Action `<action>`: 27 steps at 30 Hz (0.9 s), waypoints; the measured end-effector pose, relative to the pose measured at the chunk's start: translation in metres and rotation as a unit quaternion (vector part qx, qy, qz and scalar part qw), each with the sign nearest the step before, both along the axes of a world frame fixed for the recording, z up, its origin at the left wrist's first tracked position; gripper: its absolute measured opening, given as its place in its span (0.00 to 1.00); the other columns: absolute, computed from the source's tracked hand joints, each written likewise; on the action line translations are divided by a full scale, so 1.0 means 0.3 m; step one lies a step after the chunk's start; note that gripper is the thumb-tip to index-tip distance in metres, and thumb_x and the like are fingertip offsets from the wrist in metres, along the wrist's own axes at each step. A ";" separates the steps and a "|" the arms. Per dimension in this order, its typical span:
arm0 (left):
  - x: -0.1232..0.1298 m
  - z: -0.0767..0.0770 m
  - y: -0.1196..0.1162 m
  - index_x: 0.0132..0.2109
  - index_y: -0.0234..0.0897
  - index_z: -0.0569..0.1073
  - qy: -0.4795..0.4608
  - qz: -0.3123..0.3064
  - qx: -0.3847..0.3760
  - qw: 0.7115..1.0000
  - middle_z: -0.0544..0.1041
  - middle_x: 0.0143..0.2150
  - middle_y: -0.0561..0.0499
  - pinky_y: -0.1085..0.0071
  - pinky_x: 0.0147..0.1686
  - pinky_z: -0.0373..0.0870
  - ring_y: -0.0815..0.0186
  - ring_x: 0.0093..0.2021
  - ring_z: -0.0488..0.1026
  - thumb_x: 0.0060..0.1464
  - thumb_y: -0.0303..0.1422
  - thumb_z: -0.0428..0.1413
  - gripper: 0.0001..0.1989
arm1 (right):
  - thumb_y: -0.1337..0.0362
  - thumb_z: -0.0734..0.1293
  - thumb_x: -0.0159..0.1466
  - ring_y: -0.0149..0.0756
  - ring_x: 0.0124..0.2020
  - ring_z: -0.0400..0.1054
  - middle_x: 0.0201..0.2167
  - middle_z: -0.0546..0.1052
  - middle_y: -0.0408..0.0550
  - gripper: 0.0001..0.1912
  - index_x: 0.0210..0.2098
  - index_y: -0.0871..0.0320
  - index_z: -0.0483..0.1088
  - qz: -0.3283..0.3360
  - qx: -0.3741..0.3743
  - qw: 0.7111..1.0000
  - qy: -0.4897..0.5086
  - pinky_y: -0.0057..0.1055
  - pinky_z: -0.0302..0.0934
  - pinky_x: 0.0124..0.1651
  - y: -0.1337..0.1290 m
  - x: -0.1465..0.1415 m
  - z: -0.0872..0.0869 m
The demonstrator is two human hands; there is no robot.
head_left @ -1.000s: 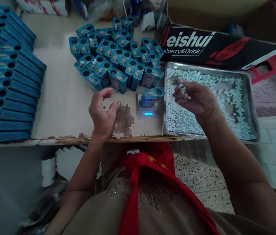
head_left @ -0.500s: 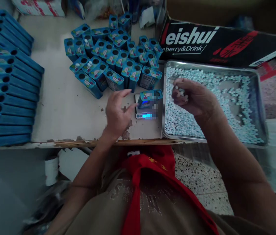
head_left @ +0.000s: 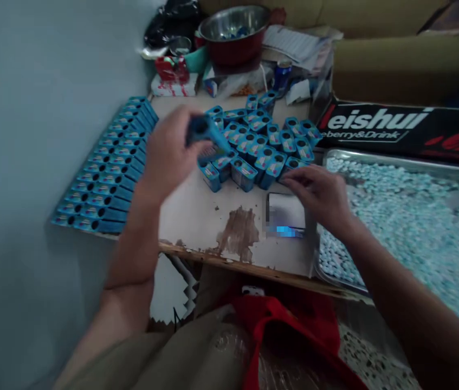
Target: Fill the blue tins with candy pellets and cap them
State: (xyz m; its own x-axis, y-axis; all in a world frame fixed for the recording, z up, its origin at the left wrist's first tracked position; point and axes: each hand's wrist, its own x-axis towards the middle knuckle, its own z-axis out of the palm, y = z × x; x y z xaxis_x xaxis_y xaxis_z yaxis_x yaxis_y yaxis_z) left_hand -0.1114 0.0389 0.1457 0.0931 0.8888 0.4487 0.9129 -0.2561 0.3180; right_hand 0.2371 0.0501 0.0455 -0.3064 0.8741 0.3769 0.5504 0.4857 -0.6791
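Note:
My left hand (head_left: 172,151) is raised over the table, closed around a small blue candy box (head_left: 215,138) with a round hole in its top; the box is tilted and blurred. My right hand (head_left: 321,195) has its fingers pinched together at the near edge of the grouped blue candy boxes (head_left: 259,143). Its fingertips overlap the front of one box, and what they hold, if anything, is hidden. Just left of that hand lies a small digital scale (head_left: 288,210) with a lit blue display and a bare plate.
A metal tray (head_left: 319,254) of pale blue tablets (head_left: 395,233) lies at right, before a black printed carton (head_left: 375,124). Rows of blue boxes (head_left: 103,173) stand at the left. Behind are a steel-and-red bowl (head_left: 233,49), a blue can (head_left: 282,76) and papers (head_left: 294,43).
My left hand has taken the candy box off the scale and carried it up and left. My right hand, earlier holding tablets over the tray, is now beside the box group. The view has turned left.

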 end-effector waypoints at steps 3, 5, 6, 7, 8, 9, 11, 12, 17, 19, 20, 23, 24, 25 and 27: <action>-0.287 0.095 0.182 0.66 0.41 0.79 0.022 0.116 -0.004 0.993 0.87 0.59 0.49 0.51 0.67 0.79 0.51 0.61 0.84 0.61 0.21 0.75 0.30 | 0.62 0.67 0.81 0.53 0.49 0.81 0.43 0.86 0.56 0.15 0.49 0.52 0.88 0.123 0.063 0.986 -0.089 0.48 0.73 0.57 0.069 -0.255 0.022; -0.427 0.099 0.314 0.68 0.43 0.79 0.023 0.150 -0.034 0.988 0.87 0.63 0.49 0.52 0.72 0.77 0.54 0.63 0.83 0.63 0.22 0.72 0.30 | 0.64 0.63 0.83 0.54 0.54 0.79 0.48 0.85 0.58 0.19 0.55 0.52 0.88 0.181 0.068 0.963 -0.185 0.48 0.71 0.60 0.099 -0.406 0.049; -0.483 0.086 0.375 0.70 0.41 0.79 0.023 0.150 -0.047 0.987 0.86 0.65 0.48 0.52 0.74 0.76 0.54 0.64 0.83 0.63 0.22 0.71 0.31 | 0.66 0.62 0.83 0.55 0.57 0.78 0.51 0.85 0.59 0.20 0.57 0.53 0.87 0.199 0.068 0.948 -0.240 0.47 0.70 0.60 0.110 -0.469 0.065; -0.531 0.068 0.430 0.71 0.40 0.79 0.024 0.143 -0.060 0.988 0.86 0.67 0.48 0.52 0.75 0.75 0.54 0.66 0.82 0.61 0.21 0.71 0.33 | 0.68 0.62 0.82 0.57 0.59 0.77 0.54 0.84 0.61 0.21 0.59 0.54 0.87 0.212 0.070 0.930 -0.293 0.47 0.68 0.59 0.121 -0.522 0.083; -0.573 0.047 0.477 0.71 0.40 0.80 0.026 0.131 -0.074 0.988 0.86 0.68 0.48 0.53 0.76 0.74 0.56 0.67 0.82 0.61 0.21 0.70 0.33 | 0.70 0.62 0.81 0.58 0.60 0.76 0.56 0.83 0.63 0.21 0.60 0.55 0.87 0.222 0.071 0.911 -0.341 0.47 0.66 0.58 0.133 -0.565 0.100; -0.610 0.025 0.517 0.71 0.40 0.81 0.027 0.121 -0.085 0.989 0.87 0.68 0.50 0.55 0.76 0.75 0.58 0.67 0.81 0.61 0.22 0.70 0.32 | 0.71 0.63 0.78 0.60 0.61 0.74 0.58 0.82 0.64 0.22 0.61 0.56 0.86 0.231 0.071 0.892 -0.382 0.47 0.64 0.57 0.148 -0.597 0.115; -0.672 -0.020 0.576 0.67 0.42 0.82 0.026 0.098 -0.109 0.989 0.87 0.67 0.54 0.60 0.74 0.74 0.64 0.64 0.79 0.64 0.28 0.70 0.26 | 0.74 0.65 0.74 0.61 0.61 0.73 0.60 0.80 0.66 0.25 0.64 0.58 0.85 0.244 0.074 0.863 -0.436 0.47 0.60 0.56 0.186 -0.635 0.139; -0.699 -0.042 0.596 0.65 0.42 0.83 0.025 0.088 -0.118 0.989 0.87 0.66 0.56 0.62 0.73 0.74 0.67 0.62 0.78 0.65 0.31 0.71 0.23 | 0.75 0.65 0.73 0.61 0.60 0.73 0.59 0.80 0.66 0.26 0.66 0.58 0.83 0.251 0.079 0.854 -0.448 0.47 0.59 0.56 0.208 -0.643 0.145; -0.808 -0.145 0.625 0.59 0.40 0.81 0.023 0.062 -0.214 0.975 0.88 0.59 0.60 0.70 0.66 0.71 0.72 0.56 0.72 0.66 0.34 0.74 0.18 | 0.79 0.70 0.66 0.54 0.52 0.73 0.54 0.81 0.60 0.26 0.62 0.58 0.83 0.331 0.091 0.825 -0.449 0.43 0.52 0.54 0.297 -0.637 0.131; -0.839 -0.182 0.605 0.63 0.37 0.79 0.023 0.055 -0.258 0.964 0.86 0.58 0.61 0.74 0.64 0.69 0.74 0.53 0.70 0.68 0.30 0.72 0.21 | 0.79 0.71 0.66 0.53 0.52 0.73 0.53 0.82 0.58 0.26 0.60 0.57 0.84 0.344 0.088 0.816 -0.457 0.42 0.52 0.53 0.308 -0.642 0.125; -0.847 -0.199 0.588 0.65 0.35 0.78 0.026 0.056 -0.274 0.960 0.85 0.59 0.60 0.74 0.65 0.68 0.74 0.53 0.69 0.69 0.28 0.71 0.22 | 0.79 0.71 0.67 0.53 0.52 0.74 0.53 0.82 0.57 0.25 0.60 0.56 0.85 0.340 0.089 0.813 -0.464 0.41 0.52 0.53 0.308 -0.650 0.125; -0.834 -0.245 0.527 0.64 0.34 0.78 0.046 0.094 -0.297 0.949 0.81 0.67 0.53 0.66 0.75 0.62 0.70 0.60 0.66 0.73 0.34 0.72 0.19 | 0.74 0.72 0.72 0.56 0.55 0.74 0.51 0.84 0.59 0.16 0.54 0.57 0.88 0.325 0.097 0.807 -0.483 0.42 0.53 0.52 0.289 -0.689 0.143; -0.817 -0.261 0.507 0.62 0.34 0.78 0.052 0.115 -0.290 0.949 0.79 0.70 0.49 0.60 0.79 0.58 0.66 0.63 0.65 0.73 0.39 0.73 0.20 | 0.71 0.73 0.73 0.56 0.56 0.75 0.50 0.84 0.59 0.12 0.51 0.57 0.88 0.330 0.099 0.805 -0.483 0.43 0.55 0.53 0.276 -0.701 0.152; -0.797 -0.278 0.489 0.61 0.35 0.79 0.054 0.133 -0.280 0.949 0.77 0.72 0.47 0.54 0.82 0.54 0.63 0.66 0.64 0.72 0.44 0.74 0.23 | 0.69 0.74 0.74 0.57 0.57 0.75 0.49 0.85 0.59 0.09 0.48 0.58 0.89 0.340 0.100 0.804 -0.477 0.43 0.56 0.54 0.259 -0.710 0.161; -0.760 -0.313 0.464 0.60 0.36 0.79 0.038 0.169 -0.252 0.952 0.75 0.75 0.46 0.44 0.85 0.44 0.58 0.71 0.60 0.72 0.50 0.73 0.25 | 0.66 0.76 0.75 0.57 0.57 0.75 0.46 0.86 0.58 0.06 0.43 0.58 0.88 0.359 0.102 0.810 -0.452 0.44 0.58 0.56 0.217 -0.706 0.178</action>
